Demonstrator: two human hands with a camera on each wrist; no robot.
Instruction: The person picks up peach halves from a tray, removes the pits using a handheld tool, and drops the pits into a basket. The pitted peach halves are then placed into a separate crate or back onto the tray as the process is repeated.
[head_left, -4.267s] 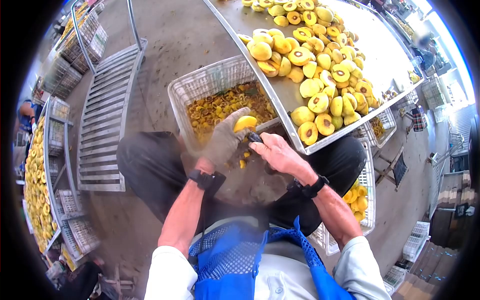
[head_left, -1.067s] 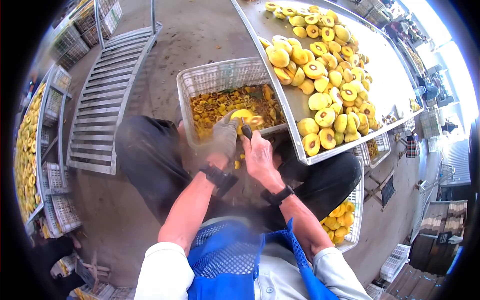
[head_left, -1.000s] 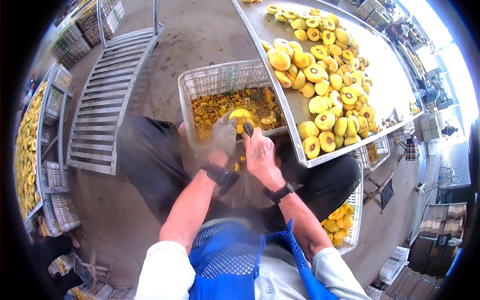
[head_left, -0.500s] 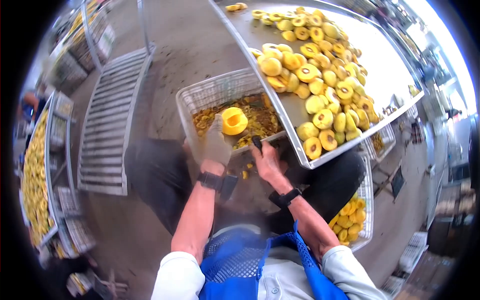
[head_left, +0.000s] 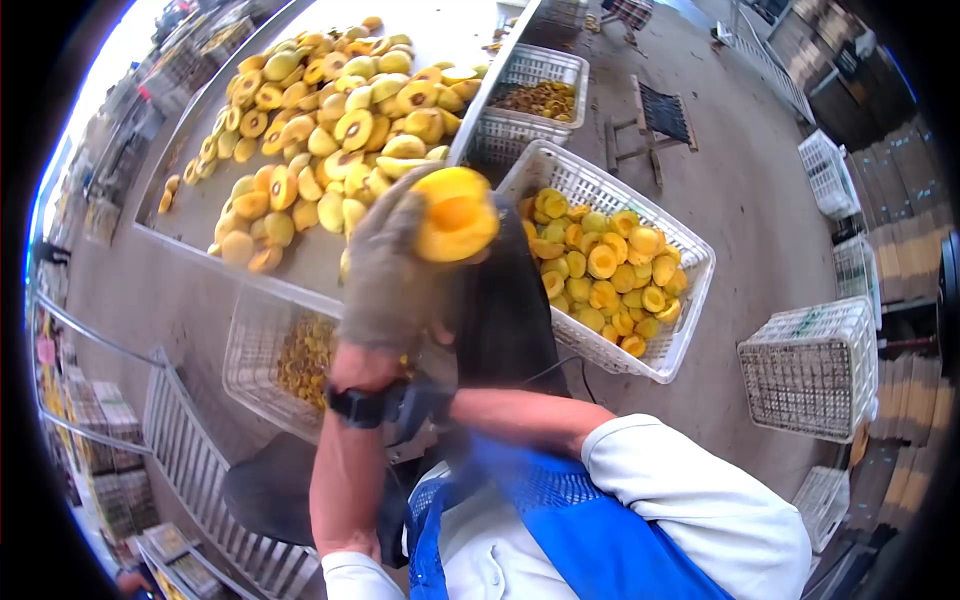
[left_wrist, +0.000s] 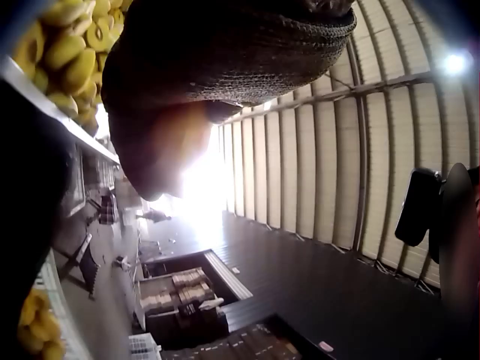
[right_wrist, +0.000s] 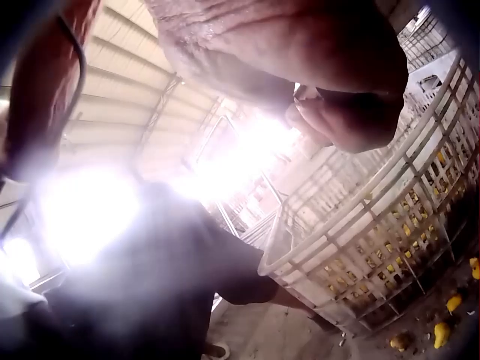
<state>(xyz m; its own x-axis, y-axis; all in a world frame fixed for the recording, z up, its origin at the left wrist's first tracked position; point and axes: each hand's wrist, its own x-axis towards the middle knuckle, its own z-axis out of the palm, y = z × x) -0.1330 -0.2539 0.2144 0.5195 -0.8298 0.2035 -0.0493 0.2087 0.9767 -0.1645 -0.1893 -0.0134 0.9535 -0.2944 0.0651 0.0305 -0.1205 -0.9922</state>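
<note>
In the head view my gloved left hand [head_left: 385,270] grips a yellow peach half [head_left: 455,215], its hollow pit cavity facing up. It is raised over the tray's corner, beside the piled fruit. The left wrist view shows the glove [left_wrist: 225,60] in dark silhouette, with the blurred orange fruit [left_wrist: 180,135] inside the fingers. My bare right hand [right_wrist: 277,52] has its fingers curled, low beside the scrap crate [right_wrist: 337,232]. A small metallic glint shows at its fingers; the dark-handled pitting tool seen earlier is otherwise hidden. In the head view the left arm covers most of this hand.
A metal tray table [head_left: 240,275] bears many halved peaches [head_left: 350,130], several with pits. At my right knee stands a white crate [head_left: 690,310] of pitted halves. The scrap crate also shows under the tray's edge. A folding stool [head_left: 660,120] and more crates [head_left: 810,370] stand farther right.
The view has swung right toward the crate of pitted halves. My left hand has lifted the peach half from over the scrap crate; my right arm now crosses behind the left wrist.
</note>
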